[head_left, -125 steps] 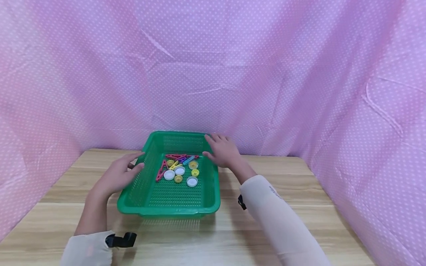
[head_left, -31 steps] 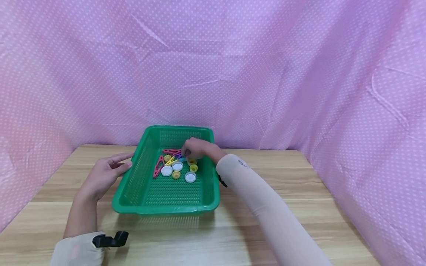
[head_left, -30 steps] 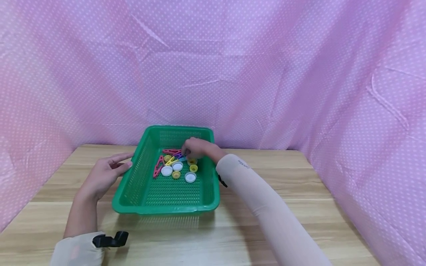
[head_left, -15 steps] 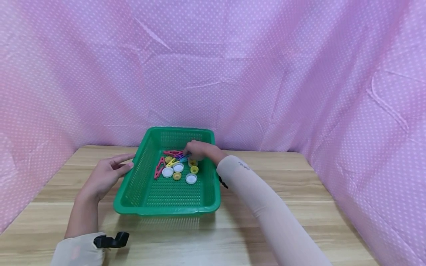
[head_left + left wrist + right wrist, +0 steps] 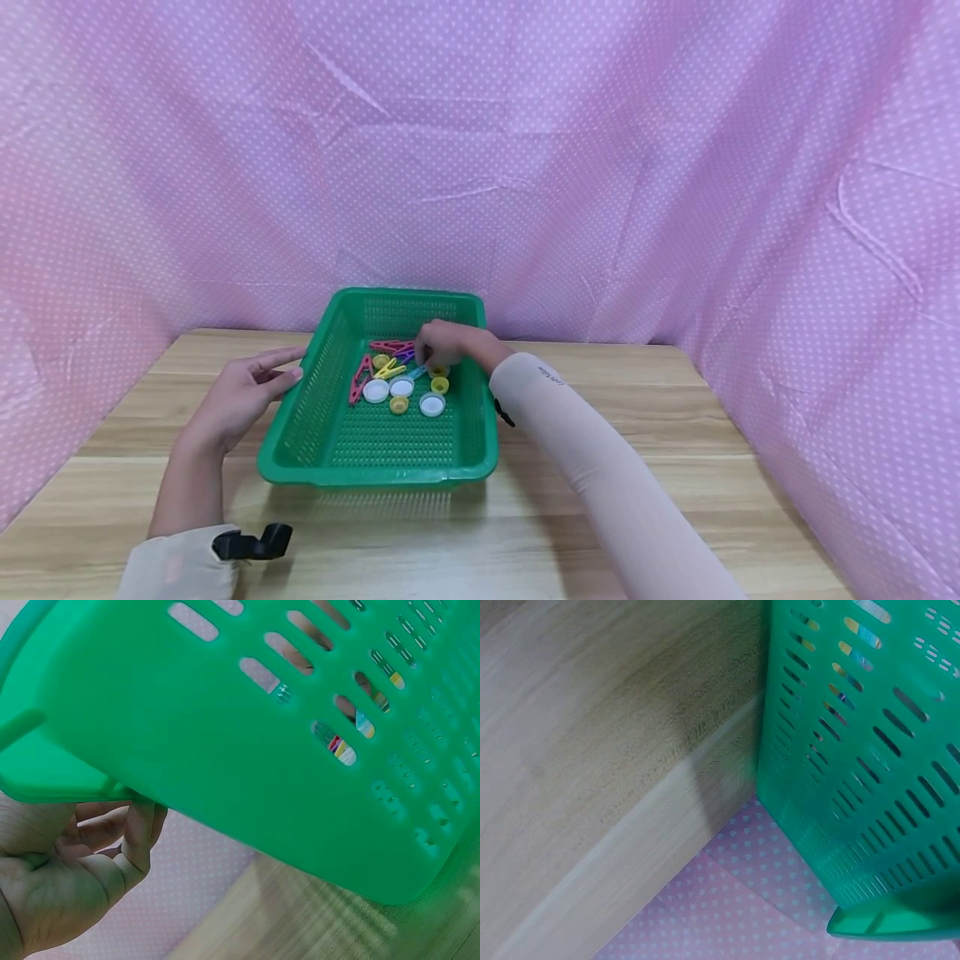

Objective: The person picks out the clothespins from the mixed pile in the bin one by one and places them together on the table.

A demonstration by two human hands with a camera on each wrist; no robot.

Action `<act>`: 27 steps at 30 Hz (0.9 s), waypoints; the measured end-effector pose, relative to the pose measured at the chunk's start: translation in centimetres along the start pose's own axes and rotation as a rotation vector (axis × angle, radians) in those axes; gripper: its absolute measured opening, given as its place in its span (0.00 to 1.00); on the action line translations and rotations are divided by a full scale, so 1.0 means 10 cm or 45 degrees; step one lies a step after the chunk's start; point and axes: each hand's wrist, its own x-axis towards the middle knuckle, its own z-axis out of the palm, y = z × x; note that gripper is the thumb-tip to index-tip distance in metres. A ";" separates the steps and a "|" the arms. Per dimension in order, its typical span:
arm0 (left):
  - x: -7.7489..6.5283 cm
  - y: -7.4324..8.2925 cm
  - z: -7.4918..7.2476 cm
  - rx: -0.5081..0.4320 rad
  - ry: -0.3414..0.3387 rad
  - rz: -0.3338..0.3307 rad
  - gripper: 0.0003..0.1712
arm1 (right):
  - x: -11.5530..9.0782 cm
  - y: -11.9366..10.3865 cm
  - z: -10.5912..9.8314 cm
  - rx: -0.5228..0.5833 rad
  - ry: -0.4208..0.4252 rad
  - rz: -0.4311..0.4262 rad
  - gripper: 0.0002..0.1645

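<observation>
The right hand [image 5: 444,342] pinches a blue clothespin [image 5: 417,372] inside the green basket [image 5: 378,477]. The left hand [image 5: 243,390] touches the left rim; grip closure cannot be determined. The far rim stands near the pink curtain [image 5: 480,167]; the tabletop [image 5: 615,417] extends beyond both sides. Clothespin: slim, light blue, partly covered. Basket contents, visible: three white lids [image 5: 432,405], four yellow caps [image 5: 399,404], one yellow clothespin [image 5: 389,369], one purple clothespin [image 5: 406,356]; red clothespins [image 5: 362,379] overlap, count unclear.
</observation>
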 end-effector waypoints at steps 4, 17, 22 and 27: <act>0.00 0.00 0.00 0.003 0.001 0.009 0.31 | 0.00 0.01 0.01 0.048 -0.019 -0.012 0.06; 0.03 0.00 -0.02 0.017 0.001 0.003 0.31 | 0.01 -0.02 0.02 -0.012 -0.081 -0.015 0.19; 0.05 0.00 -0.02 0.000 -0.004 0.001 0.31 | 0.01 -0.03 0.01 -0.040 -0.106 0.003 0.19; 0.05 0.01 -0.03 0.014 0.000 0.011 0.31 | 0.00 -0.04 0.00 -0.008 -0.130 0.020 0.18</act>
